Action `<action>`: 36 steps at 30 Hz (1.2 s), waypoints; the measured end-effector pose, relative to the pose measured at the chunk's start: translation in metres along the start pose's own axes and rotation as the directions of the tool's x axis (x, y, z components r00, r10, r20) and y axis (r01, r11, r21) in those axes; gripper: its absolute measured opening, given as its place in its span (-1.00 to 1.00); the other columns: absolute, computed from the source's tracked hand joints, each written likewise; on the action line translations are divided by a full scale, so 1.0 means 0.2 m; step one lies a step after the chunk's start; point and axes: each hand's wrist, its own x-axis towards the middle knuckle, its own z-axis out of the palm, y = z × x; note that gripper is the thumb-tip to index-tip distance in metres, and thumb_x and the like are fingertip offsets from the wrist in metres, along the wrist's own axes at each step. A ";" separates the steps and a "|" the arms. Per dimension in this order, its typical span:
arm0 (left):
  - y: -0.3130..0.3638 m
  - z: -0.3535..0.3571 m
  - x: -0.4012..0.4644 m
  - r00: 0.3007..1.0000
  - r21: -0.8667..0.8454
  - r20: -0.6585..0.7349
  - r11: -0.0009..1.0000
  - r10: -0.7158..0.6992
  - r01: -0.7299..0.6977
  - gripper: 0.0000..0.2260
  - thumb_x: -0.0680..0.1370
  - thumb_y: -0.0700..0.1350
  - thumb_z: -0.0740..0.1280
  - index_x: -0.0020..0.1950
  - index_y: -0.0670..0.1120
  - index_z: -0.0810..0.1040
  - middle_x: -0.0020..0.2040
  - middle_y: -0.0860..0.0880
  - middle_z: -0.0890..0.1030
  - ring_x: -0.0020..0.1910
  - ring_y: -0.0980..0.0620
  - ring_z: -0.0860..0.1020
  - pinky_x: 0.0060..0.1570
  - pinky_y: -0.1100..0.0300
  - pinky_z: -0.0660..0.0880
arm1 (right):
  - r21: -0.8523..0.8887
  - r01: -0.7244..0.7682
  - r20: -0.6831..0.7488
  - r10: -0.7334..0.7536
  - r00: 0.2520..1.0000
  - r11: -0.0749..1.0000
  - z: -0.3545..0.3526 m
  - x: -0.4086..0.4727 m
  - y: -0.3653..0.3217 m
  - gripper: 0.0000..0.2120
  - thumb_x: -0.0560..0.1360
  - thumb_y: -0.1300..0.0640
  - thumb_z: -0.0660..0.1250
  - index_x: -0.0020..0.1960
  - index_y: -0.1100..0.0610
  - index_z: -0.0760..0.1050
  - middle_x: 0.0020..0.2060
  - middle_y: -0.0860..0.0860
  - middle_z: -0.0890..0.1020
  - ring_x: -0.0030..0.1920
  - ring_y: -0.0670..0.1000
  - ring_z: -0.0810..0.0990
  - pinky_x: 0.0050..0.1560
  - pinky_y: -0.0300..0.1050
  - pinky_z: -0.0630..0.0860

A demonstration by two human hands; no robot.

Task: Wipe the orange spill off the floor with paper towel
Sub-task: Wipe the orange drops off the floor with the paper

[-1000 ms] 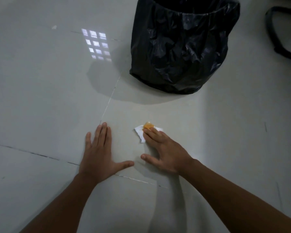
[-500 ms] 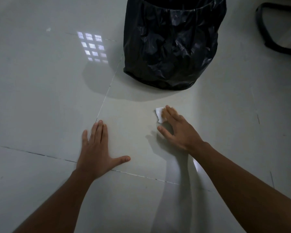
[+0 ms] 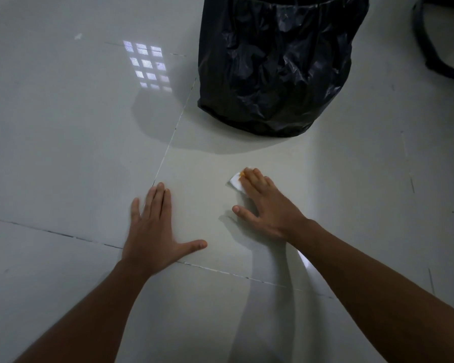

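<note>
L hand point(image 3: 155, 231) flat on tiled floor point(image 3: 63, 153), fingers straight & together, thumb out. Paper towel point(image 3: 235, 182) (orange stain point(image 3: 243, 174) at its far edge) lies mid-floor, pressed down by straight fingers of R hand point(image 3: 268, 205). Black-bagged bin point(image 3: 273, 64) beyond, apart.

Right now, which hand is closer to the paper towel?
The right one. The right hand presses its fingers on top of the paper towel. The left hand rests flat on the floor, left of the paper towel, not touching it.
</note>
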 end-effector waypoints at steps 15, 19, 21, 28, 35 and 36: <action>0.01 -0.01 -0.01 1.000 -0.003 0.029 1.000 -0.009 0.009 0.29 0.23 0.72 -0.12 0.64 -0.22 -0.07 0.67 -0.16 -0.10 0.65 -0.07 -0.16 0.58 -0.26 -0.08 | -0.232 -0.068 -0.060 0.056 0.997 0.970 -0.03 -0.49 0.27 -0.24 0.61 -0.33 -0.06 0.65 0.10 0.01 0.64 -0.01 -0.03 0.63 -0.04 -0.07 0.59 -0.16 -0.19; 0.02 -0.01 -0.01 0.999 -0.014 0.038 1.000 -0.018 0.018 0.30 0.21 0.72 -0.13 0.64 -0.22 -0.11 0.67 -0.16 -0.14 0.65 -0.07 -0.19 0.58 -0.26 -0.11 | -0.115 -0.224 -0.054 0.219 0.974 0.968 -0.09 -0.31 0.28 -0.20 0.61 -0.34 0.00 0.65 0.14 -0.07 0.65 0.06 -0.06 0.63 0.01 -0.11 0.53 -0.15 -0.19; 0.02 -0.01 0.00 0.997 -0.017 0.068 1.000 -0.019 0.021 0.31 0.20 0.73 -0.13 0.64 -0.21 -0.15 0.67 -0.16 -0.18 0.65 -0.07 -0.22 0.57 -0.26 -0.13 | -0.091 -0.194 -0.040 0.191 0.981 0.977 -0.10 -0.22 0.22 -0.19 0.61 -0.34 0.03 0.64 0.17 -0.04 0.64 0.09 -0.02 0.63 0.04 -0.07 0.49 -0.17 -0.16; 0.02 -0.01 0.01 0.996 -0.026 0.080 0.999 -0.025 0.027 0.31 0.19 0.73 -0.13 0.64 -0.20 -0.20 0.66 -0.16 -0.21 0.64 -0.07 -0.25 0.57 -0.27 -0.15 | -0.094 0.128 0.042 -0.125 0.991 0.987 0.09 -0.22 -0.09 -0.14 0.57 -0.37 0.04 0.63 0.21 0.01 0.64 0.12 0.03 0.63 0.04 -0.08 0.61 -0.04 -0.09; 0.02 -0.01 0.00 0.997 -0.032 0.072 0.999 -0.029 0.031 0.31 0.19 0.73 -0.15 0.64 -0.19 -0.20 0.66 -0.14 -0.22 0.63 -0.04 -0.28 0.58 -0.24 -0.18 | -0.192 0.287 0.101 -0.272 0.957 0.939 0.02 -0.35 0.07 -0.39 0.67 -0.20 0.06 0.62 0.08 0.17 0.63 -0.02 0.11 0.63 -0.02 0.02 0.60 -0.02 0.03; 0.02 -0.01 0.00 0.997 -0.036 0.073 0.999 -0.029 0.032 0.31 0.19 0.73 -0.15 0.64 -0.19 -0.21 0.66 -0.14 -0.22 0.63 -0.03 -0.28 0.58 -0.23 -0.18 | -0.220 0.278 0.103 -0.261 0.960 0.935 0.00 -0.34 0.08 -0.42 0.68 -0.19 0.03 0.61 0.06 0.19 0.62 -0.04 0.13 0.63 -0.01 0.03 0.60 -0.02 0.03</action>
